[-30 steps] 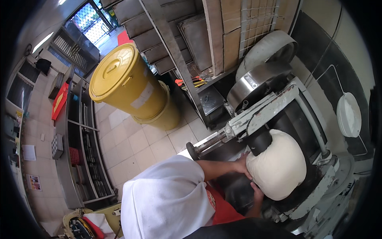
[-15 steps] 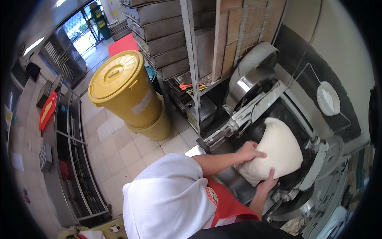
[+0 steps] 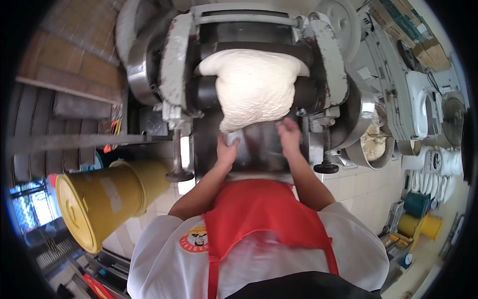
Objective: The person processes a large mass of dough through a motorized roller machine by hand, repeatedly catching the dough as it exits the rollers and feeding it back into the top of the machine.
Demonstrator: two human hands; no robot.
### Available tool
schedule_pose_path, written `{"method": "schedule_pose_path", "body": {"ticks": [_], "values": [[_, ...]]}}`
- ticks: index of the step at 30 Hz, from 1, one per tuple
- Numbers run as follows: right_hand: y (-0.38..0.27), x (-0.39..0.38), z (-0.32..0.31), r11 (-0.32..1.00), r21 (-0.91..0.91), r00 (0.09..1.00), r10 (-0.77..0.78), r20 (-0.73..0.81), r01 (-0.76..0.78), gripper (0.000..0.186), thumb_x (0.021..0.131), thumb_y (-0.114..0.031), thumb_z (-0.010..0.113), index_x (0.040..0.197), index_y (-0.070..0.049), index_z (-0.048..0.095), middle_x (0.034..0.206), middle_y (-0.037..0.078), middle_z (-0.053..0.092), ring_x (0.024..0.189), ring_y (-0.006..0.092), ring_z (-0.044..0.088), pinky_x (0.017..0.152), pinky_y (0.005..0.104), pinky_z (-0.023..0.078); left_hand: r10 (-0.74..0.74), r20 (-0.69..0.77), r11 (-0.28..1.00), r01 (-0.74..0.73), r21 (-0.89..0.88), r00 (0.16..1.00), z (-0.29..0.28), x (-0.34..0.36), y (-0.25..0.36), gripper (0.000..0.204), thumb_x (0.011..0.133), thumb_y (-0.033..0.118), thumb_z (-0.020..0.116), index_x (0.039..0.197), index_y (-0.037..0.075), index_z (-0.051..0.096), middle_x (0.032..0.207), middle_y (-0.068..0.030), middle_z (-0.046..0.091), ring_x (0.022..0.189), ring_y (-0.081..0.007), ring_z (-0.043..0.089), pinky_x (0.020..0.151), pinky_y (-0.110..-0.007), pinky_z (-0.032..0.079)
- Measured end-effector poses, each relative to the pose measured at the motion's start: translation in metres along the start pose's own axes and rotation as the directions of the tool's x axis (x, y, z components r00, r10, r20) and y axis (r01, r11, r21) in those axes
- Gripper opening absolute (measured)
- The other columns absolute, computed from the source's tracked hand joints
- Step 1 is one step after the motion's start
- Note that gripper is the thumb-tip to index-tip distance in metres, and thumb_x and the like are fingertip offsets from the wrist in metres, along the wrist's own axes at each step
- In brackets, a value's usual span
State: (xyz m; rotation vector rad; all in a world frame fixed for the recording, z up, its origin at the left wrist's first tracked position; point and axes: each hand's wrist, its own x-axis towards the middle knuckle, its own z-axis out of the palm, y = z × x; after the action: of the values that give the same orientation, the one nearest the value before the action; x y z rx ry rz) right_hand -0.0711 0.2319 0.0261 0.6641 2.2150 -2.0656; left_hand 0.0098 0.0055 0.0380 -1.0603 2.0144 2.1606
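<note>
The left hand (image 3: 227, 150) is held above the left half of a dark metal tray (image 3: 259, 159), its thumb set apart from the fingers and nothing seen gripped in it. The right hand (image 3: 290, 137) is held near the tray's right edge, blurred, its fingers loosely parted and no object seen in them. Both are placed just beside the lower edge of a large lump of pale dough (image 3: 258, 89); whether it is touched by either cannot be told.

The dough is draped over the dark front roller (image 3: 206, 92), beyond the tray's far edge. Its upper end is spread sideways along the rear roller (image 3: 254, 46), and its lowest tip is hung toward the left hand. The rollers are flanked by worn, pale side frames. Below these, a dark knob is set beside each side edge of the tray: the left knob (image 3: 179, 176) and the right knob (image 3: 326, 168).

By the tray's near edge, a red apron (image 3: 254, 204) is worn. Farther right, more dough is held in a metal bowl (image 3: 354, 149); farther left, a yellow bin (image 3: 92, 194) is seen, tilted by the lens
</note>
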Motion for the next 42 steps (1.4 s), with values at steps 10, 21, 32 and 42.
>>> {"method": "schedule_pose_path", "body": {"ticks": [10, 21, 32, 42], "values": [[-0.047, 0.067, 0.04, 0.921, -0.361, 0.456, 0.262, 0.851, 0.145, 0.087, 0.064, -0.018, 0.097, 0.137, 0.004, 0.055, 0.131, 0.015, 0.066, 0.124, 0.0258, 0.058, 0.11, 0.0384, 0.045, -0.043, 0.661, 0.982, -0.088, 0.165, 0.749, 0.002, 0.124, 0.011, 0.079, 0.063, 0.019, 0.098, 0.133, 0.006, 0.063, 0.13, -0.0086, 0.067, 0.12, -0.023, 0.061, 0.104, -0.038, 0.049], [-0.072, -0.025, 0.051, 0.864, 0.449, 0.862, -0.035, 0.505, -0.229, 0.075, 0.08, -0.02, 0.085, 0.138, 0.009, 0.048, 0.131, 0.019, 0.062, 0.12, 0.0275, 0.061, 0.107, 0.0373, 0.046, 0.198, 0.432, 0.949, -0.06, -0.311, 0.88, -0.016, 0.035, 0.083, 0.056, 0.074, 0.01, 0.087, 0.122, -0.005, 0.064, 0.114, -0.0134, 0.071, 0.103, -0.0198, 0.067, 0.093, -0.032, 0.052], [-0.142, -0.044, 0.021, 0.788, 0.604, 0.928, -0.304, 0.217, 0.116, 0.033, 0.097, -0.008, 0.066, 0.126, 0.008, 0.06, 0.122, 0.016, 0.067, 0.109, 0.0182, 0.065, 0.092, 0.0286, 0.052, 0.524, 0.016, 0.709, -0.426, -0.562, 0.852, -0.027, -0.046, 0.139, 0.07, 0.092, 0.015, 0.075, 0.148, -0.004, 0.038, 0.142, -0.0183, 0.052, 0.138, -0.0238, 0.047, 0.114, -0.036, 0.038], [-0.012, -0.036, 0.014, 0.899, -0.249, 0.858, 0.424, 0.289, -0.36, 0.101, 0.09, -0.022, 0.075, 0.16, 0.002, 0.006, 0.162, 0.019, 0.025, 0.146, 0.0322, 0.033, 0.118, 0.0433, 0.031, -0.098, 0.111, 0.796, 0.011, 0.606, 0.989, -0.01, 0.034, -0.063, 0.128, 0.071, 0.059, 0.081, 0.158, -0.005, 0.013, 0.165, -0.024, 0.019, 0.154, -0.0434, 0.012, 0.126, -0.043, 0.017]]}}
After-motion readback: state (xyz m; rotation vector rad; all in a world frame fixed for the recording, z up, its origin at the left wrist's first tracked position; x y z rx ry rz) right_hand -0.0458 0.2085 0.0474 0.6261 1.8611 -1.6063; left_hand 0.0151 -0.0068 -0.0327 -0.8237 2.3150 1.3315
